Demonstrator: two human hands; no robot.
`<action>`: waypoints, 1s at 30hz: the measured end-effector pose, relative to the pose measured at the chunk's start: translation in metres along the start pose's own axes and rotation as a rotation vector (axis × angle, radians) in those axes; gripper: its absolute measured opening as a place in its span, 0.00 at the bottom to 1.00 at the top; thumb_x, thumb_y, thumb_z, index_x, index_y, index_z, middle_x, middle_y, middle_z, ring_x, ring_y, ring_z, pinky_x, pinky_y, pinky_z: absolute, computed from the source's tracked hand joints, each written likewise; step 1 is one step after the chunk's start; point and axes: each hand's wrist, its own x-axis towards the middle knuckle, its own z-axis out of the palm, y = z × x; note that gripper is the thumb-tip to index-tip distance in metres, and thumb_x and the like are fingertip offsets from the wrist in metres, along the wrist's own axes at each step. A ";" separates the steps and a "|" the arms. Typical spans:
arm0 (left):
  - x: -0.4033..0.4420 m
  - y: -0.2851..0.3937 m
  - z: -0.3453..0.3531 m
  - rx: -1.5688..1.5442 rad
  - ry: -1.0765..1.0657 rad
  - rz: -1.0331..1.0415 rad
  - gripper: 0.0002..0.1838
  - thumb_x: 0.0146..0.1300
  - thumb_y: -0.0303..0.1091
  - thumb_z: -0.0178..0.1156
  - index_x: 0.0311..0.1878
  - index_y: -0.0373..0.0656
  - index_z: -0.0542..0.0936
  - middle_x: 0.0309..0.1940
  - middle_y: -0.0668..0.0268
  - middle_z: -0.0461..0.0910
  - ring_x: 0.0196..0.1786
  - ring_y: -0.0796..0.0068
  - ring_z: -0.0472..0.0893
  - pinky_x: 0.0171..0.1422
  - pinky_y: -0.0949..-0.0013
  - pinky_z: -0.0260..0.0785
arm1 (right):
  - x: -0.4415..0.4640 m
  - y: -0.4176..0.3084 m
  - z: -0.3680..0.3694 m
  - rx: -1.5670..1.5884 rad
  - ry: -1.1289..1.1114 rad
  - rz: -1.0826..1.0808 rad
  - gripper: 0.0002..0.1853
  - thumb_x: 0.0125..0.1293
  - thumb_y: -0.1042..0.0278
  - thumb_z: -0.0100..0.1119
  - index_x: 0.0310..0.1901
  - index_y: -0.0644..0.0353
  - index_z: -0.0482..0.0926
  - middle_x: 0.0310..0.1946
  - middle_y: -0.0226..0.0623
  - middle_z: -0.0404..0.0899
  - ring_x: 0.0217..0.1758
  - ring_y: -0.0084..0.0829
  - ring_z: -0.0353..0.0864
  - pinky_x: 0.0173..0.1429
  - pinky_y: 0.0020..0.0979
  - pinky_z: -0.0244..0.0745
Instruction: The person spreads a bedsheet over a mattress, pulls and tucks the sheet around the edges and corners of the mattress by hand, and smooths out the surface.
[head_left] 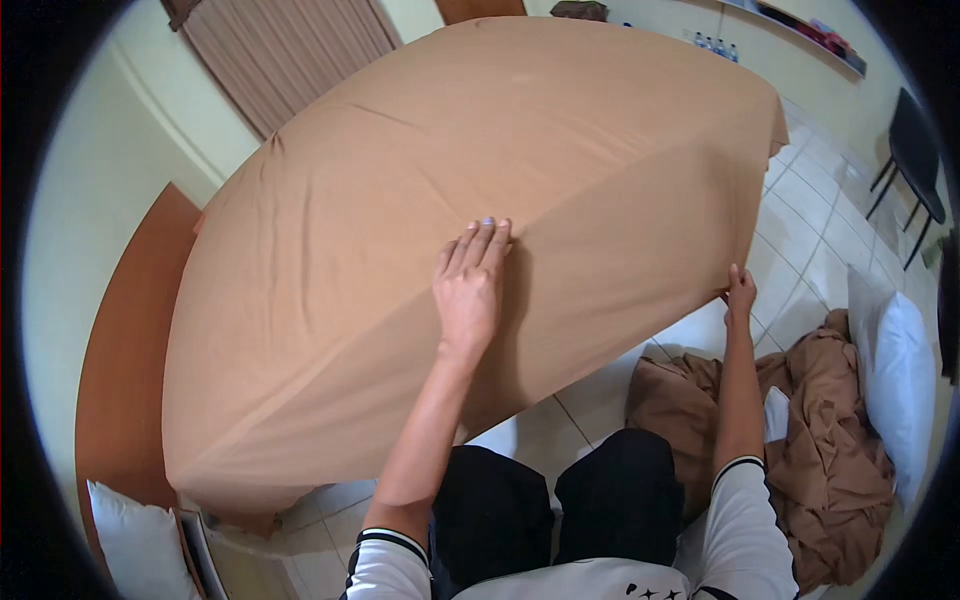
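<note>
A large light-brown sheet [400,180] covers the bed, with creases near the headboard side. My left hand [472,280] lies flat on the sheet by the bed's near edge, fingers extended and pointing away from me. My right hand [740,288] is at the hanging lower edge of the sheet on the right, its fingers closed on the cloth and pulling it outward. Between my hands the sheet's side hangs fairly smooth.
Brown crumpled bedding [825,440] and a white pillow [893,370] lie at the right. Another white pillow [140,545] is at the lower left, below the wooden headboard [125,370]. A black chair [912,150] stands on the tiled floor [815,225].
</note>
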 end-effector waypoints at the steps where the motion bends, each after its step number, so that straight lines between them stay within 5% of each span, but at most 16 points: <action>1: 0.000 -0.002 0.000 -0.039 0.007 0.009 0.14 0.59 0.29 0.54 0.48 0.43 0.79 0.46 0.60 0.79 0.53 0.63 0.77 0.57 0.62 0.67 | 0.001 0.001 -0.002 0.012 0.008 0.012 0.12 0.63 0.54 0.57 0.30 0.52 0.72 0.23 0.22 0.70 0.23 0.17 0.69 0.24 0.23 0.69; 9: -0.004 -0.007 0.002 -0.122 0.105 0.044 0.15 0.52 0.23 0.55 0.45 0.39 0.79 0.41 0.61 0.81 0.48 0.64 0.79 0.53 0.63 0.69 | -0.004 0.001 -0.004 -0.002 0.002 0.072 0.12 0.62 0.55 0.58 0.32 0.55 0.73 0.25 0.25 0.71 0.26 0.22 0.71 0.29 0.26 0.72; 16: -0.004 -0.010 0.002 -0.134 0.045 0.032 0.17 0.51 0.25 0.54 0.47 0.39 0.79 0.43 0.59 0.80 0.50 0.65 0.78 0.56 0.62 0.68 | 0.017 0.008 0.040 0.058 -0.091 0.274 0.23 0.60 0.52 0.58 0.55 0.51 0.71 0.43 0.31 0.75 0.42 0.30 0.73 0.48 0.41 0.69; 18: -0.004 -0.012 0.005 -0.209 0.026 0.016 0.17 0.51 0.25 0.54 0.47 0.39 0.79 0.43 0.59 0.80 0.51 0.65 0.78 0.56 0.62 0.67 | 0.012 -0.002 0.062 0.130 -0.108 0.317 0.23 0.60 0.54 0.59 0.54 0.54 0.71 0.48 0.34 0.73 0.47 0.36 0.72 0.53 0.43 0.68; 21: 0.005 -0.010 0.001 -0.230 -0.022 -0.040 0.16 0.51 0.23 0.57 0.46 0.41 0.80 0.43 0.60 0.80 0.50 0.65 0.78 0.55 0.62 0.68 | 0.017 -0.003 0.091 -0.002 0.110 0.358 0.18 0.60 0.55 0.59 0.48 0.54 0.73 0.40 0.32 0.74 0.43 0.34 0.71 0.50 0.44 0.66; 22: 0.011 -0.010 -0.005 -0.191 -0.053 -0.066 0.16 0.49 0.21 0.59 0.45 0.42 0.81 0.42 0.61 0.81 0.48 0.66 0.79 0.54 0.62 0.68 | 0.035 0.011 0.094 -0.098 0.207 0.388 0.24 0.59 0.57 0.60 0.54 0.54 0.68 0.44 0.35 0.72 0.46 0.35 0.70 0.52 0.47 0.62; 24: 0.019 -0.012 -0.014 -0.211 -0.111 -0.070 0.17 0.52 0.23 0.58 0.48 0.44 0.80 0.45 0.60 0.80 0.51 0.65 0.78 0.57 0.61 0.66 | 0.001 -0.050 0.115 -0.066 0.213 0.363 0.38 0.57 0.61 0.60 0.66 0.52 0.51 0.56 0.45 0.62 0.54 0.39 0.64 0.55 0.49 0.60; 30: 0.014 -0.008 -0.054 -0.216 -0.521 -0.035 0.30 0.57 0.28 0.56 0.65 0.46 0.64 0.65 0.52 0.59 0.68 0.57 0.59 0.70 0.48 0.48 | -0.061 -0.155 0.123 -0.014 0.139 0.438 0.38 0.57 0.62 0.59 0.66 0.52 0.51 0.59 0.47 0.60 0.55 0.42 0.64 0.56 0.46 0.62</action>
